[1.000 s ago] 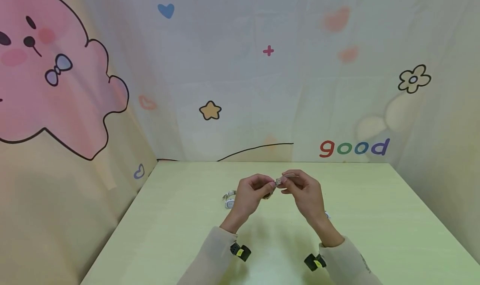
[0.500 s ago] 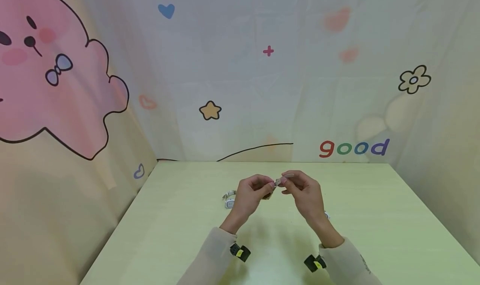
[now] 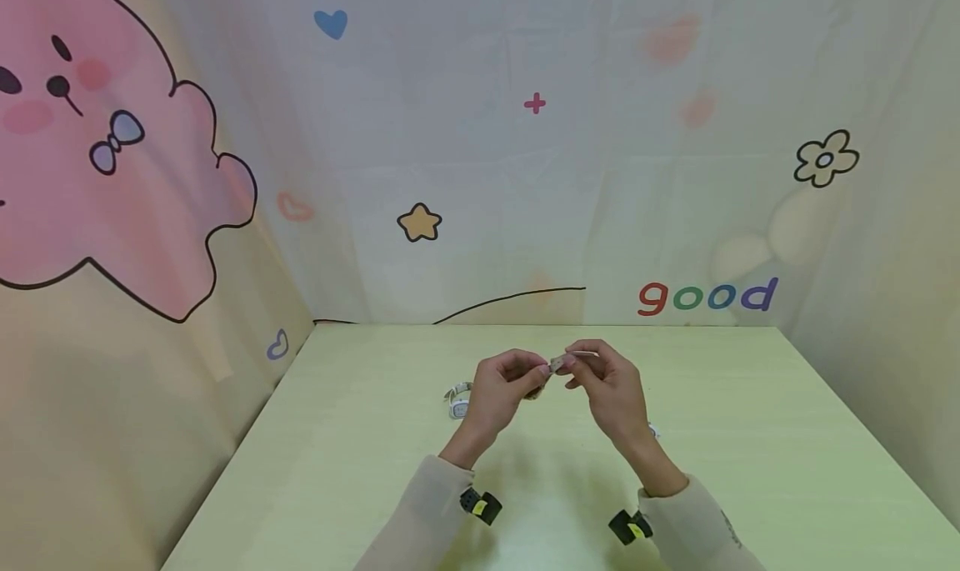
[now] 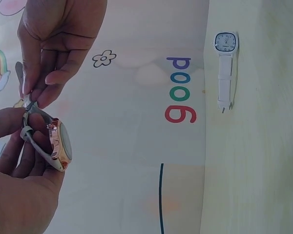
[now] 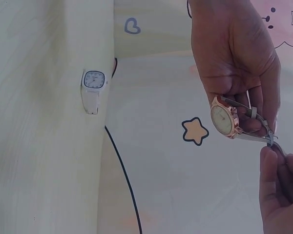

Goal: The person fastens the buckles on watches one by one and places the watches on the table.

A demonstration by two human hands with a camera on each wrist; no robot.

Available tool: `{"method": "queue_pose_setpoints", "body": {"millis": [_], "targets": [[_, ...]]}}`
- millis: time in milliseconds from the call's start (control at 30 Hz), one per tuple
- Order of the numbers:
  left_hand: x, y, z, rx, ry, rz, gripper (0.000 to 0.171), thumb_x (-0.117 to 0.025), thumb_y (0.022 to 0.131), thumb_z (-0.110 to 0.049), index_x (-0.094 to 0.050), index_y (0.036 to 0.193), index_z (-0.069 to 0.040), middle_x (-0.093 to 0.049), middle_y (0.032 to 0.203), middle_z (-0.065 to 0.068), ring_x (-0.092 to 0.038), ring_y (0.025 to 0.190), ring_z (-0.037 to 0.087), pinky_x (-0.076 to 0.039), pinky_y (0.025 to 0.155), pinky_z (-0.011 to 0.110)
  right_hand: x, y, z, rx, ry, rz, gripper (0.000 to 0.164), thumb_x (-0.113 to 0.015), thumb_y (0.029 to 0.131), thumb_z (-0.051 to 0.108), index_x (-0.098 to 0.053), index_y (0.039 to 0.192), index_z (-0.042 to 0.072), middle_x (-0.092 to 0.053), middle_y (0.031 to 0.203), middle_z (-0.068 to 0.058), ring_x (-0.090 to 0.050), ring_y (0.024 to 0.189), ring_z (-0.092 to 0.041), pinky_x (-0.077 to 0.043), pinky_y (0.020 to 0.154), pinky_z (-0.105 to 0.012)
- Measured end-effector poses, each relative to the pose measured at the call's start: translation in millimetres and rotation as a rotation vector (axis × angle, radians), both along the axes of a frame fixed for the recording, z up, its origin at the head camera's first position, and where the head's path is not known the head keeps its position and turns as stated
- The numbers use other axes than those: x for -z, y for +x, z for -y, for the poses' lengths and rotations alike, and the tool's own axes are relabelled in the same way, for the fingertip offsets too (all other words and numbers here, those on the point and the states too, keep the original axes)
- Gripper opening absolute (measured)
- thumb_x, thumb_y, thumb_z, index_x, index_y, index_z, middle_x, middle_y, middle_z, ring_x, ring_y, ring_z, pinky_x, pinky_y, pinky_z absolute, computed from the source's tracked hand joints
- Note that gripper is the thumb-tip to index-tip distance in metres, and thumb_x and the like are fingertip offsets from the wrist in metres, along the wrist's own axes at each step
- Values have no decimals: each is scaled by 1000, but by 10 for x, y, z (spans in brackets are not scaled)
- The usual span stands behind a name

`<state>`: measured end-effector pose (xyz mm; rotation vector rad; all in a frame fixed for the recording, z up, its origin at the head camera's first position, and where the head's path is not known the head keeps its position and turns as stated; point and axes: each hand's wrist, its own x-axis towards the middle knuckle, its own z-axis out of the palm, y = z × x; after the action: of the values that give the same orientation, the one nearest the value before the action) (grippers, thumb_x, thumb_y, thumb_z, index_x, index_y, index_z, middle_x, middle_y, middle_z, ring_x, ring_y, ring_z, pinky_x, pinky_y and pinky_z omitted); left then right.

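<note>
Both hands are held up close together above the table, working on one wristwatch. Its rose-gold case and pale dial show in the right wrist view. My left hand holds the watch, its fingers inside the loop of the pale grey strap. With thumb and fingers my right hand pinches the strap near the buckle. The strap's free end sticks out past those fingers. One part of the strap is threaded through the buckle area, partly hidden by fingertips.
A white watch lies on the table left of my left hand. Another white watch, with a square dial, lies to the right, mostly behind my right wrist in the head view. A printed curtain hangs at the table's back edge.
My right fingers have shifted very slightly at the buckle, and the strap end between them has changed its tilt. The left hand and the white watches have stayed in place.
</note>
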<state>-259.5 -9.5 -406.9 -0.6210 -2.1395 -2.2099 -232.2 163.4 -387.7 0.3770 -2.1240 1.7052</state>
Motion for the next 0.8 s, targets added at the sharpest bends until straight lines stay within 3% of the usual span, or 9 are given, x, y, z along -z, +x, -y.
{"method": "queue_pose_setpoints", "body": {"millis": [200, 500, 800], "targets": [[-19, 15, 0, 0, 6, -7, 20, -71, 92, -22, -71, 102, -5, -71, 90, 3, -61, 74, 11, -56, 71, 24, 6, 11, 6, 9, -3, -8, 17, -65, 94, 10, -65, 109, 1, -73, 97, -22, -67, 75, -2, -58, 70, -21], [-25, 33, 2, -1, 12, -2, 20, -71, 91, -22, -72, 101, -5, -71, 89, 2, -61, 74, 11, -56, 71, 24, 20, 15, 3, -10, -60, 29, 23, -67, 94, 15, -67, 106, -4, -72, 98, -24, -71, 82, -5, -59, 73, -23], [-10, 10, 22, 40, 54, -25, 23, -70, 92, -23, -70, 103, -2, -68, 84, -3, -61, 74, 12, -55, 69, 25, 19, 14, -12, -81, -144, 52, 23, -61, 97, 15, -62, 108, -5, -74, 90, 5, -72, 84, -8, -60, 75, -26]]}}
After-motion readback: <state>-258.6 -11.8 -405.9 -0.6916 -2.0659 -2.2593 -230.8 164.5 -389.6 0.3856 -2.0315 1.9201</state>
